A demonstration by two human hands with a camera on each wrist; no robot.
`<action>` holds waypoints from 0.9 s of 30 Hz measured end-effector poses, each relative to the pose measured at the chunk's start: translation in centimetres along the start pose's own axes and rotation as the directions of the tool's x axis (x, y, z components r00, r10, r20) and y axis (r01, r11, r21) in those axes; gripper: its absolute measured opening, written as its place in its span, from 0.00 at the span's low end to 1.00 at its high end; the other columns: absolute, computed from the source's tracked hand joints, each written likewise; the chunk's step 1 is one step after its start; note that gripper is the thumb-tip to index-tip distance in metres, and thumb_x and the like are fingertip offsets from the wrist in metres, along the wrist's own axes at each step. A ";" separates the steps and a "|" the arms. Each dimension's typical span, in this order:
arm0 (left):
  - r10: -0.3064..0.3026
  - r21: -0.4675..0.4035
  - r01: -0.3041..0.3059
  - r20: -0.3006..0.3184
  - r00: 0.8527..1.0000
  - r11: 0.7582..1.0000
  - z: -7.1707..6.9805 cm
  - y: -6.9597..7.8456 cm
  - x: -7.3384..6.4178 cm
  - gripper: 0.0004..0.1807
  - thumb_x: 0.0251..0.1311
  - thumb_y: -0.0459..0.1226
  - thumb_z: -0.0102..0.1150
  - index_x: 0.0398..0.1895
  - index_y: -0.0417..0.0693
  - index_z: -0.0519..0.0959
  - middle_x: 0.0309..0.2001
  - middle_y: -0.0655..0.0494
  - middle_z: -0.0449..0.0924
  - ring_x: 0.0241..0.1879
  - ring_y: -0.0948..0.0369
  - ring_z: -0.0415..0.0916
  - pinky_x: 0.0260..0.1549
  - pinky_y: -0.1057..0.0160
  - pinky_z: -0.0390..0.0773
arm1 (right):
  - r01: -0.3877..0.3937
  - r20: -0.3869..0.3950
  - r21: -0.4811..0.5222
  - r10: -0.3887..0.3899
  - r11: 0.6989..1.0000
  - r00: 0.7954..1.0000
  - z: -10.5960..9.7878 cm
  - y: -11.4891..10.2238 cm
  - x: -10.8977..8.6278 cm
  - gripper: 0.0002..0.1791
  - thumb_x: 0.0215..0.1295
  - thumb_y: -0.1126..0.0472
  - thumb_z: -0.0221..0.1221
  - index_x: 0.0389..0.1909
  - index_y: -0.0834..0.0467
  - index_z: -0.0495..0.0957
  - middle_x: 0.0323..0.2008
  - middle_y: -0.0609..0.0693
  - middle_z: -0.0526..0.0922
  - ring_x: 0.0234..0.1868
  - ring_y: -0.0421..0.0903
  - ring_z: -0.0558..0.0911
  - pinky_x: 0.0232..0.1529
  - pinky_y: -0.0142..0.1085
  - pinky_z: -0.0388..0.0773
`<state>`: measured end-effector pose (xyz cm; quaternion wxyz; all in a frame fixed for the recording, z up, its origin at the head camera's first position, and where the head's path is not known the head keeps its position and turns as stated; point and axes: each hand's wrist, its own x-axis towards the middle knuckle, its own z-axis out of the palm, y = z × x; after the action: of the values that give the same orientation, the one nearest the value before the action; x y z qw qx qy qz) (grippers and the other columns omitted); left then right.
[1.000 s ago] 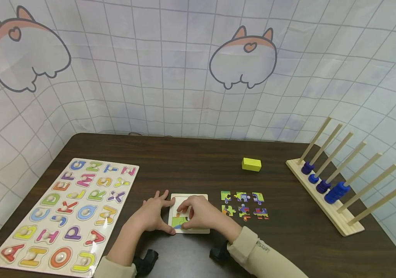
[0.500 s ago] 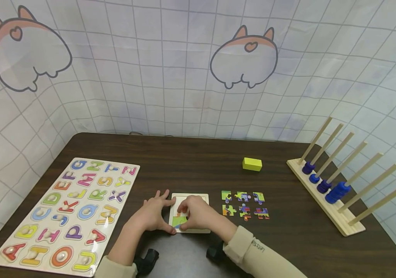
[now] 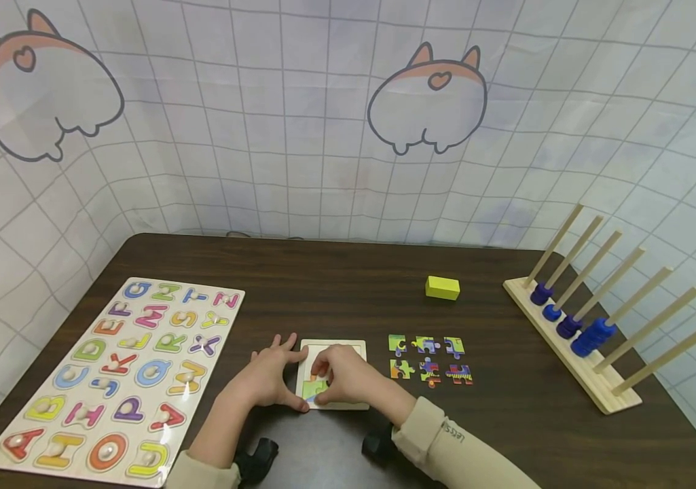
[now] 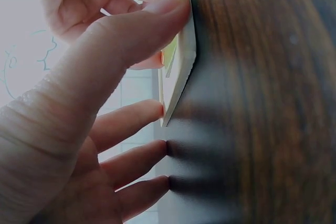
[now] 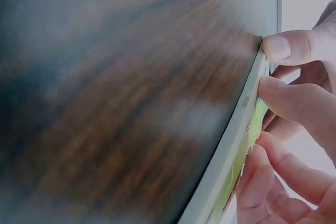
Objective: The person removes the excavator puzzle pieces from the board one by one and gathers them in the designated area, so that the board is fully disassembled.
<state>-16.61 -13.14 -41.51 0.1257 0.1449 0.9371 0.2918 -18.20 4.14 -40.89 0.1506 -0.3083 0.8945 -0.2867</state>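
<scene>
A small pale puzzle tray lies flat at the table's front middle, with green picture pieces in its lower left. My left hand is spread along the tray's left side. Its thumb touches the front left corner and its index finger the left edge; the other fingertips rest on the table. Over the tray, my right hand pinches a green puzzle piece between thumb and fingers, low against the tray. That hand covers much of the tray, so the piece's outline is mostly hidden.
Several loose puzzle pieces lie in two rows right of the tray. Behind them sits a yellow block. A letter board covers the table's left side. At the right stands a pegged wooden rack with blue rings.
My right thumb and fingers have shifted slightly over the lower left of the tray, and the green piece there with them. The left hand stays where it was.
</scene>
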 end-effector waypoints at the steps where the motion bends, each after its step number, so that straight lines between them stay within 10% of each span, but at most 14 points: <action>1: 0.001 -0.002 -0.001 0.000 1.000 1.000 0.0 0.0 0.0 0.49 0.26 0.46 0.79 0.59 0.42 0.71 0.66 0.37 0.55 0.66 0.38 0.44 0.52 0.28 0.47 | -0.003 0.001 0.007 0.003 1.000 1.000 0.0 0.0 0.0 0.16 0.39 0.65 0.73 0.30 0.61 0.79 0.24 0.46 0.76 0.22 0.34 0.70 0.25 0.24 0.71; 27: -0.003 0.001 0.003 0.011 1.000 1.000 -0.1 -0.1 0.0 0.49 0.26 0.47 0.79 0.60 0.42 0.71 0.66 0.38 0.55 0.66 0.38 0.44 0.52 0.28 0.46 | 0.001 0.024 0.061 -0.003 0.998 1.000 -0.2 -0.3 0.0 0.19 0.37 0.69 0.72 0.32 0.62 0.76 0.22 0.46 0.74 0.20 0.34 0.71 0.23 0.24 0.72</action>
<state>-16.70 -13.25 -41.52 0.1311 0.1452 0.9366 0.2905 -18.12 4.00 -40.56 0.1706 -0.3079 0.8831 -0.3102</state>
